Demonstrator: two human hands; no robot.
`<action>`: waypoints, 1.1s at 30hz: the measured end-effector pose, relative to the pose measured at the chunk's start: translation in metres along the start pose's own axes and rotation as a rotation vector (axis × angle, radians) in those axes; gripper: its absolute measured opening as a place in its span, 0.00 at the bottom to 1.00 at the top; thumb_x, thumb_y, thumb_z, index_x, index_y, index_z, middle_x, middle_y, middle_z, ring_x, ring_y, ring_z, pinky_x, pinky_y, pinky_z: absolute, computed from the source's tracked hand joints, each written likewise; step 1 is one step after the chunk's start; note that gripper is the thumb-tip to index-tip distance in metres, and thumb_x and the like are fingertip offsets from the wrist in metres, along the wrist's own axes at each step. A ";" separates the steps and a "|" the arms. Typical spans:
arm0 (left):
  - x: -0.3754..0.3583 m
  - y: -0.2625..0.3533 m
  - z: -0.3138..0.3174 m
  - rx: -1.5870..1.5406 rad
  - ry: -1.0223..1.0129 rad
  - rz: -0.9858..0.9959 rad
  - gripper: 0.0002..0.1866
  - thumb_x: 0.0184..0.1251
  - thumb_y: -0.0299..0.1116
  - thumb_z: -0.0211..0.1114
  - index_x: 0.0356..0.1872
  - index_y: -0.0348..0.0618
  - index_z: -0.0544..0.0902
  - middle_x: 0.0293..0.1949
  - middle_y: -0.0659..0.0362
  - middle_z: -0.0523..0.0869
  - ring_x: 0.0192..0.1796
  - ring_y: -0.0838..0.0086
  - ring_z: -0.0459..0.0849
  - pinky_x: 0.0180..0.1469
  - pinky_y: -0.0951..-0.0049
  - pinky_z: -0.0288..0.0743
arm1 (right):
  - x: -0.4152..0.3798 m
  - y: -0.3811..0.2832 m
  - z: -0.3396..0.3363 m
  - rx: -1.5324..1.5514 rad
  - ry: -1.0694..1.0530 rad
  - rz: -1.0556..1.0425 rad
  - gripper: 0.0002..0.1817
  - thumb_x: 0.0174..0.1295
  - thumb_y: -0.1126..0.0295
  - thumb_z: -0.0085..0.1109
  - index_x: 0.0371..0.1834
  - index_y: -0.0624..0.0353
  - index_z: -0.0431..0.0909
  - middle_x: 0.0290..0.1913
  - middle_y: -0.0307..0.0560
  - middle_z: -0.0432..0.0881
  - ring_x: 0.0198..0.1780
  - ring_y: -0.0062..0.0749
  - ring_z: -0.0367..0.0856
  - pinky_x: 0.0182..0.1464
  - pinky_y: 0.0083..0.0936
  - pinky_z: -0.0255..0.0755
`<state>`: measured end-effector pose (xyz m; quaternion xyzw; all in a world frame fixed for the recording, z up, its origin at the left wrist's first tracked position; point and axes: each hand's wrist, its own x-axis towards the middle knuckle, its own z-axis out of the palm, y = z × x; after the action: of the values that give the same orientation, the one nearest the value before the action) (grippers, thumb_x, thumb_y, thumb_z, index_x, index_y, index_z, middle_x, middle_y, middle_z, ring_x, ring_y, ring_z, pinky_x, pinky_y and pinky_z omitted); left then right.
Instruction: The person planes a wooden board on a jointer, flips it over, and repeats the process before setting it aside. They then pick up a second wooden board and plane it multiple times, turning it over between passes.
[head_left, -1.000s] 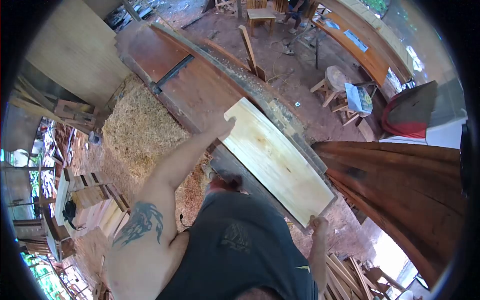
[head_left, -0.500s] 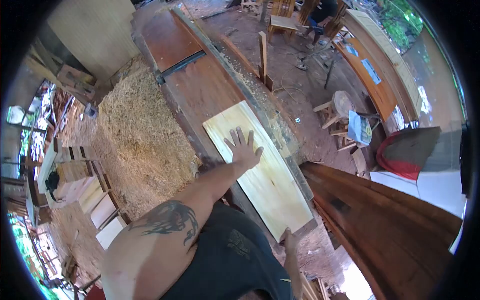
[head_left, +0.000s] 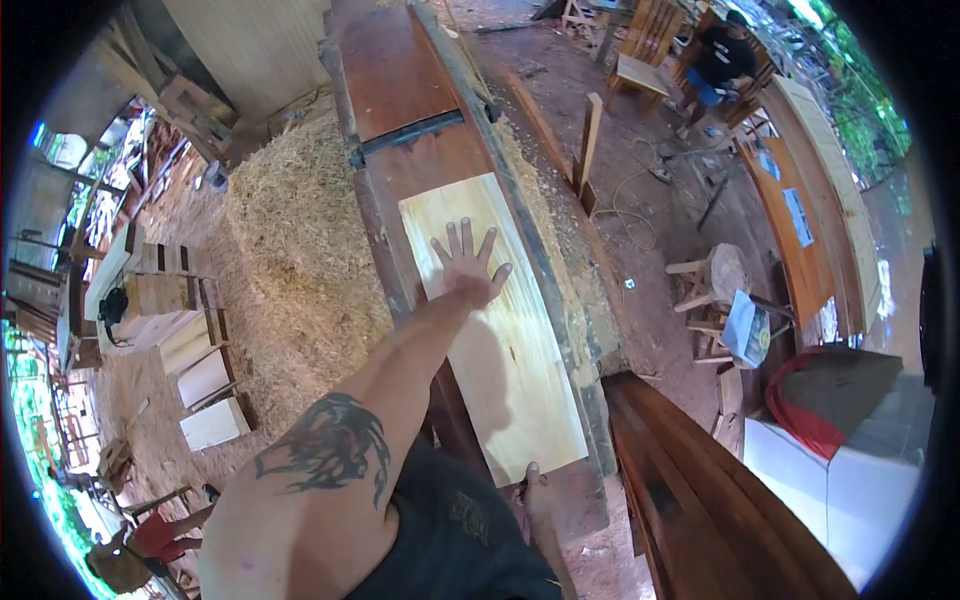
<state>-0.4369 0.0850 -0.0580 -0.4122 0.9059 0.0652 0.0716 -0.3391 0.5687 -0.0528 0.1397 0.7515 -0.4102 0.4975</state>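
A pale, smooth wooden board (head_left: pixel 515 370) lies flat along a long brown planer table (head_left: pixel 420 165), its far end a short way from the dark slot (head_left: pixel 412 138) across the table. My left hand (head_left: pixel 468 273) presses flat on the board's far half, fingers spread and thumb to the right. At the board's near end is my right hand (head_left: pixel 538 496), its thumb up against the end edge and its other fingers mostly hidden below.
A big heap of wood shavings (head_left: pixel 300 220) stands left of the table, with stacked boards (head_left: pixel 205 370) beyond. Dark planks (head_left: pixel 700 490) lean at the right. A round stool (head_left: pixel 728 272) stands farther off. One person (head_left: pixel 722 60) sits at upper right; another (head_left: pixel 150 545) is at lower left.
The board has slid forward along the table, nearer the slot, with both hands moving along with it. My view has turned, and a person has come into sight at lower left.
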 end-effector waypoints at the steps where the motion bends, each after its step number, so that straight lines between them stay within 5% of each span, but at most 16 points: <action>1: 0.013 -0.008 0.003 -0.007 0.029 -0.002 0.47 0.79 0.74 0.44 0.92 0.64 0.49 0.91 0.41 0.40 0.90 0.34 0.34 0.80 0.15 0.25 | 0.007 -0.007 0.009 -0.028 0.027 -0.023 0.34 0.81 0.39 0.55 0.29 0.62 0.77 0.23 0.45 0.81 0.23 0.29 0.80 0.26 0.33 0.74; 8: 0.076 -0.043 -0.013 -0.049 0.042 -0.012 0.47 0.79 0.74 0.46 0.91 0.67 0.50 0.91 0.42 0.41 0.90 0.36 0.34 0.82 0.18 0.25 | 0.054 -0.031 0.053 -0.030 0.134 -0.089 0.36 0.79 0.40 0.61 0.33 0.71 0.82 0.24 0.45 0.81 0.26 0.31 0.79 0.30 0.33 0.74; 12: 0.116 -0.067 -0.022 -0.050 0.050 -0.015 0.47 0.79 0.74 0.46 0.91 0.67 0.51 0.91 0.42 0.41 0.91 0.38 0.35 0.83 0.20 0.26 | 0.079 -0.053 0.076 0.007 0.045 -0.109 0.29 0.80 0.43 0.61 0.42 0.63 0.80 0.26 0.42 0.79 0.22 0.26 0.74 0.23 0.27 0.68; 20: 0.177 -0.102 -0.025 -0.113 0.098 -0.017 0.47 0.77 0.74 0.51 0.90 0.68 0.56 0.91 0.41 0.42 0.91 0.38 0.35 0.83 0.20 0.24 | 0.029 -0.211 0.122 -0.246 -0.012 0.025 0.32 0.85 0.43 0.51 0.33 0.62 0.81 0.26 0.39 0.76 0.23 0.25 0.72 0.29 0.27 0.69; 26: 0.214 -0.121 -0.023 -0.150 0.134 -0.013 0.47 0.75 0.74 0.53 0.90 0.68 0.57 0.91 0.41 0.41 0.90 0.37 0.34 0.82 0.20 0.20 | 0.092 -0.164 0.138 0.010 -0.056 -0.054 0.33 0.83 0.42 0.54 0.31 0.61 0.81 0.23 0.41 0.77 0.21 0.24 0.73 0.23 0.26 0.67; 33: 0.234 -0.132 -0.030 -0.166 0.125 -0.019 0.48 0.75 0.75 0.53 0.90 0.67 0.56 0.91 0.42 0.41 0.91 0.37 0.32 0.83 0.21 0.21 | 0.093 -0.195 0.150 -0.015 -0.060 0.002 0.36 0.82 0.40 0.55 0.25 0.62 0.80 0.20 0.41 0.77 0.21 0.24 0.74 0.24 0.26 0.67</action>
<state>-0.4915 -0.1785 -0.0790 -0.4286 0.8962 0.1135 -0.0188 -0.4075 0.3151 -0.0655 0.1241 0.7390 -0.4082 0.5213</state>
